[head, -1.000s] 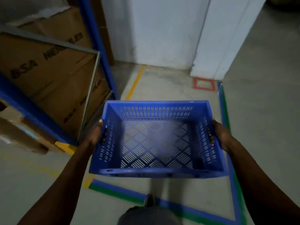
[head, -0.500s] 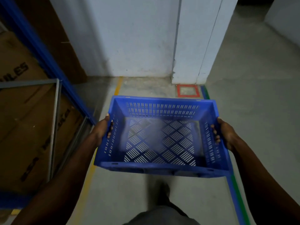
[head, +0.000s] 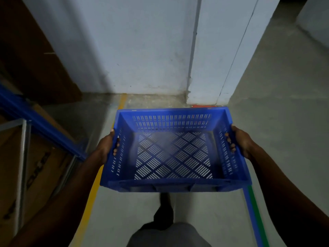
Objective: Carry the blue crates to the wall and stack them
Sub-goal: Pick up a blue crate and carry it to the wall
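I have one blue slotted plastic crate [head: 175, 150] carried in front of me, held off the concrete floor [head: 277, 107] at about waist level and roughly level, its long sides running left to right. It is empty; through the diamond-patterned slots of its base I can see the pale floor below.

My left hand [head: 106, 146] is on the crate's left end wall, grip clenched around the handle opening, with the fingertips [head: 116, 145] poking through to the inside. My right hand [head: 240, 140] mirrors it on the right end wall, grip closed on that handle, fingertips [head: 229, 142] showing inside the wall. Both forearms reach in from the bottom corners.

Straight ahead is the white wall [head: 138, 41], close, with a projecting white pillar [head: 219, 50] to its right. The crate's far rim sits short of the wall's base and does not touch it. A small red floor marker [head: 201, 105] peeks out just beyond the far rim, at the pillar's foot.

On the floor, a yellow line [head: 94, 193] runs from the wall toward me, passing under the crate's left side. A blue and green taped line [head: 254, 216] runs along the right, emerging from under the near right corner.

To my left stands a blue metal rack [head: 35, 120] with cardboard boxes [head: 42, 172] behind a grey frame. Below the crate I see my grey trouser leg [head: 169, 236] and a dark shoe [head: 164, 209].
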